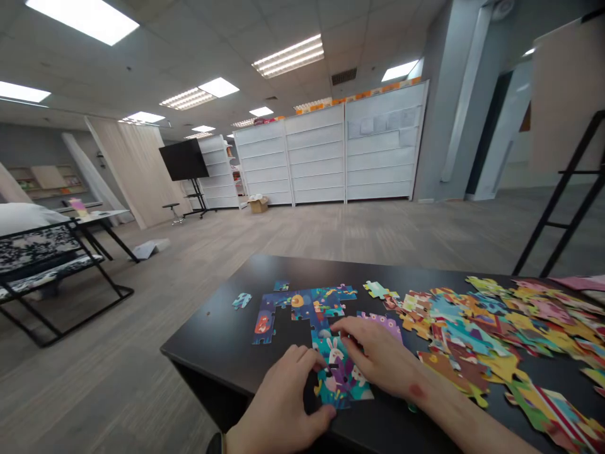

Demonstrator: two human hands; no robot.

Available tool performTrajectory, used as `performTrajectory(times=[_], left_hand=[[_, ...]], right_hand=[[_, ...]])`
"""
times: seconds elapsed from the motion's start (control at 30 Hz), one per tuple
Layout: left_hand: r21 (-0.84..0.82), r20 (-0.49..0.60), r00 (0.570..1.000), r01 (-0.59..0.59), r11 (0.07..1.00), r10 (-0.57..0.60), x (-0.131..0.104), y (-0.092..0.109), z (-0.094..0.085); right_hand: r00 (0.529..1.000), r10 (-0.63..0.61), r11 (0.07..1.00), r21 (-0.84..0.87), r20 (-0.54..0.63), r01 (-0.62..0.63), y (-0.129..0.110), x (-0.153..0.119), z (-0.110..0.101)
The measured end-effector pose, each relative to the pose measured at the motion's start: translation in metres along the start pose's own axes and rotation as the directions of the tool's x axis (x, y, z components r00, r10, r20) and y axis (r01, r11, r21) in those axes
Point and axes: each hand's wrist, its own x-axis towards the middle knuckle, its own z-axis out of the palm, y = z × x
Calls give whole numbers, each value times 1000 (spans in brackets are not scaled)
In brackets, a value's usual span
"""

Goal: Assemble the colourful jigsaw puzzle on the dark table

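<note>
A partly joined puzzle (305, 301) in dark blue and teal lies on the black table, with a rabbit section (336, 369) at its near end. My left hand (288, 400) rests at the left edge of that section, thumb and fingers apart around its corner. Over the section's upper right is my right hand (373, 353), fingers bent and apart, fingertips touching the pieces near the top. Nothing shows gripped in either hand. A purple piece (385, 325) lies just beyond my right hand, partly hidden by it. One loose teal piece (242, 301) sits left of the puzzle.
Many loose colourful pieces (477, 328) cover the right side of the black table (212, 340). A small blue piece (281, 286) lies behind the puzzle. Beyond the table are grey floor, white shelving (314, 157), a screen on a stand (184, 160) and a chair at left.
</note>
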Motion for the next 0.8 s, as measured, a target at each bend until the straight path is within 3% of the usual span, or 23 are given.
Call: performTrajectory(times=[0.3,0.63,0.8], left_hand=[[-15,-18,1000,-13,1000,12,2,3,0],[166,79,990,-128,978,116,2,9,-3],[210,58,990,-140,968,130,0,12,-2]], right_hand=[[1000,-2,1000,12,15,2,-1,1,-1],[1000,-3,1000,18,11,2,-2,0,-1],[1000,8,1000,21,24,-9,0,1,0]])
